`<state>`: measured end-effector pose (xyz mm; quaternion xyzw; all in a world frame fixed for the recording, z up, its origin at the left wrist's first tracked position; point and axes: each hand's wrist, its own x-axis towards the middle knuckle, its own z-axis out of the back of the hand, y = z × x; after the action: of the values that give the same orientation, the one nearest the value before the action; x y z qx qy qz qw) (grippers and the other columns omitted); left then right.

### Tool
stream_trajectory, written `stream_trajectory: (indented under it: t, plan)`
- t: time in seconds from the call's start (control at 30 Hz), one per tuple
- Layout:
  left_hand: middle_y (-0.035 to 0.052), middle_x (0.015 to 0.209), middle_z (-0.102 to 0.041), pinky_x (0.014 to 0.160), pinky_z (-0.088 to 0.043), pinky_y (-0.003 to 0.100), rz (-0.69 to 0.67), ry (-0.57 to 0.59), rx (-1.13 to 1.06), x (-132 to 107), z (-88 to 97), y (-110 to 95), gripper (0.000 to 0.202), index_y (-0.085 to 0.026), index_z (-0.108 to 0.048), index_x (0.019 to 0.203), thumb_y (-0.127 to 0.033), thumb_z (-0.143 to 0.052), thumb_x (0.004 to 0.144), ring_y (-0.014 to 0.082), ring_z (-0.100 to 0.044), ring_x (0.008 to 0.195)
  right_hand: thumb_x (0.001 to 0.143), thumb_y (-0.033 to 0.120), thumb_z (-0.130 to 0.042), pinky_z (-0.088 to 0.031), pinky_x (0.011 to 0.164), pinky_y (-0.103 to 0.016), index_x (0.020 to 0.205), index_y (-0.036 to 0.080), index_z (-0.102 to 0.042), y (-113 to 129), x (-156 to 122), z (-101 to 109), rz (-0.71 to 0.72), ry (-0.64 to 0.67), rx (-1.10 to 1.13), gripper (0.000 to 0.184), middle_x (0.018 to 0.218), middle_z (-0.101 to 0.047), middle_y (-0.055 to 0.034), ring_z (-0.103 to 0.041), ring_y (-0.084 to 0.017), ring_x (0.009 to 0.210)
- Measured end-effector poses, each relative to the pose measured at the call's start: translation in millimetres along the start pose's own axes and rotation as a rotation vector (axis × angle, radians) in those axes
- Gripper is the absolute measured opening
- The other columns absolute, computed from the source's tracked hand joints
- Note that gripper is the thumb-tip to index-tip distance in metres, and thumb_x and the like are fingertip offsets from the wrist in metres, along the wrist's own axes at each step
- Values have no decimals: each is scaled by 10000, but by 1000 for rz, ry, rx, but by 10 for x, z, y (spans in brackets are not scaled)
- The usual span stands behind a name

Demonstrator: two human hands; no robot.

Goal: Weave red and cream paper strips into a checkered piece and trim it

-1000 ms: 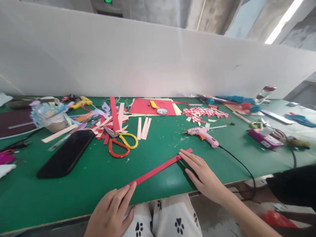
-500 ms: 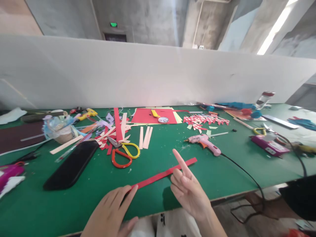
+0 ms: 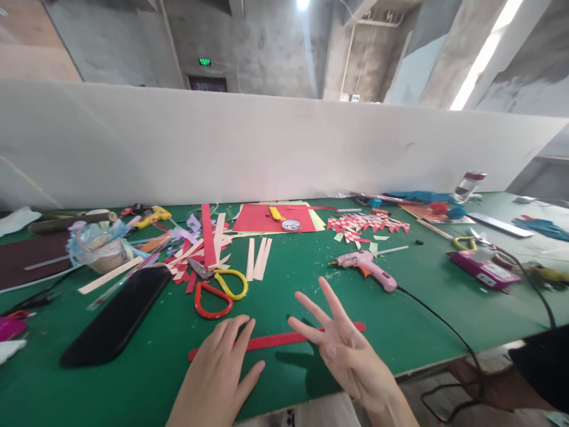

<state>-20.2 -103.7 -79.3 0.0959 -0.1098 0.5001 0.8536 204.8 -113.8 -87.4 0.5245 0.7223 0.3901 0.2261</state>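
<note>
A red paper strip point(image 3: 280, 339) lies on the green table near its front edge. My left hand point(image 3: 217, 370) rests palm down across the strip's left part, thumb apart and nothing gripped. Above the strip's right part, my right hand point(image 3: 344, 347) is raised with three fingers stretched out and spread, the thumb folded in; it holds nothing. Scissors point(image 3: 213, 299) with one red and one yellow handle lie beyond my left hand. Past my right hand is a pink hot glue gun point(image 3: 365, 265) with its black cord.
Pale strips point(image 3: 258, 259) lie mid-table, with a heap of red and pale scraps to their left. Red paper sheets point(image 3: 253, 218) carry a yellow cutter. Red-and-white woven pieces point(image 3: 368, 224), a black case point(image 3: 118, 314) and a purple box point(image 3: 482, 270) surround the work area. A person's arm shows at right.
My right hand has gone from one pointing finger to three spread fingers. The red strip has swung flatter, and its left end now shows past my left hand, whose fingers have loosened.
</note>
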Motion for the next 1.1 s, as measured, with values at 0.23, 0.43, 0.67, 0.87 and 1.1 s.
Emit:
stream_trajectory:
  t: [0.23,0.43,0.67,0.87,1.1]
  plan:
    - [53,959,-601,587,-416,256,26,644,-141,450,377,-154,161,-178,-587,884,-145,-443,820,184,-608,757,737,184,-614,-341,1002,-384,1392,458,-130,448,194,-32,5,125,-66,859,1498,-182,1,-296,-221,1324]
    - [0,842,-559,623,-361,226,-62,510,-462,695,568,242,82,-196,-538,758,-193,-457,764,146,-523,746,816,150,-448,-341,1020,-411,1396,444,-107,923,639,-263,223,332,-618,735,1480,-217,26,-262,-172,1337]
    - [-23,719,-534,599,-368,221,24,627,-868,1071,600,634,256,-173,-588,872,-395,-528,759,128,-471,665,865,288,-484,-419,855,-388,1259,211,-436,681,881,-417,594,419,-1924,404,1115,-552,-94,-529,-230,1010]
    - [-20,690,-525,581,-371,222,127,557,-938,1037,201,658,395,-161,-579,855,-525,-430,823,124,-479,642,902,126,-372,-343,555,-256,1041,181,-515,289,1028,-108,551,468,-2273,206,805,-597,-33,-578,-136,672]
    - [46,938,-629,630,-386,259,-219,224,-382,960,144,357,345,-209,-561,1011,-482,-400,875,193,-581,787,943,307,-325,-237,454,-236,884,175,-542,378,1015,-23,108,431,-2109,261,668,-646,-32,-591,-153,556]
